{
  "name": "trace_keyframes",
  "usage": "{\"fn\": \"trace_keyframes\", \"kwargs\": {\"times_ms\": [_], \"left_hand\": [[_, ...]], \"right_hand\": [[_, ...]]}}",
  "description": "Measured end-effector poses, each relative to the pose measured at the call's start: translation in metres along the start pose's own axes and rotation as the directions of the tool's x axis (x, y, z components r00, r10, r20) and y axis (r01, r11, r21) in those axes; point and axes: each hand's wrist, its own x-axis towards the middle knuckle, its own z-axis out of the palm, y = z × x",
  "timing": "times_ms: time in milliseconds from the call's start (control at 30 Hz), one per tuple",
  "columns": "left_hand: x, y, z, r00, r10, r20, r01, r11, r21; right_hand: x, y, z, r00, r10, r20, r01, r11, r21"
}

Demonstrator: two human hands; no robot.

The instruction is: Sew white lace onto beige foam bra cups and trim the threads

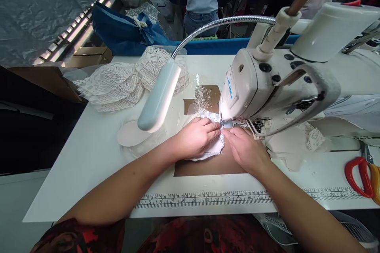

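Here, a white cloth (218,152) with a lacy edge is lying on the bench (89,174), its right side sitting just by the needle area of the sewing machine (243,83) and its lower part overlapping a brown sheet (204,168). The left hand (197,136) is resting palm down on the cloth, its fingers lying close together and pointing toward the machine's foot; whether that grip is pinching any fabric, I cannot tell. The right hand (245,146) is coming in from the other side, its thumb and forefinger nearly meeting the left fingertips at the cloth's edge; how tightly this grip is closing is also hidden.

A lamp (159,97) is hanging over the bench, left of the machine. Behind it, white lace pieces (113,85) are lying heaped, while a pale oval piece (132,133) is lying nearer the person. A ruler strip (213,199) is running along the front edge, and a red scissor handle (365,176) is showing at far right.
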Motion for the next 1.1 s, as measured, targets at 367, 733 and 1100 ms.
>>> {"fn": "trace_keyframes", "kwargs": {"times_ms": [367, 733, 1100], "left_hand": [[0.0, -0.002, 0.008, 0.995, 0.004, -0.097, -0.01, 0.998, -0.062], [0.004, -0.004, 0.004, 0.993, -0.072, -0.095, 0.061, 0.992, -0.114], [-0.002, -0.006, -0.003, 0.996, -0.069, -0.052, 0.066, 0.997, -0.048]], "right_hand": [[-0.003, 0.004, 0.003, 0.999, -0.03, -0.013, 0.031, 0.999, 0.037], [0.001, 0.006, 0.002, 0.994, -0.09, -0.065, 0.095, 0.992, 0.081], [0.004, 0.006, 0.0, 0.996, -0.056, -0.072, 0.063, 0.993, 0.103]]}}
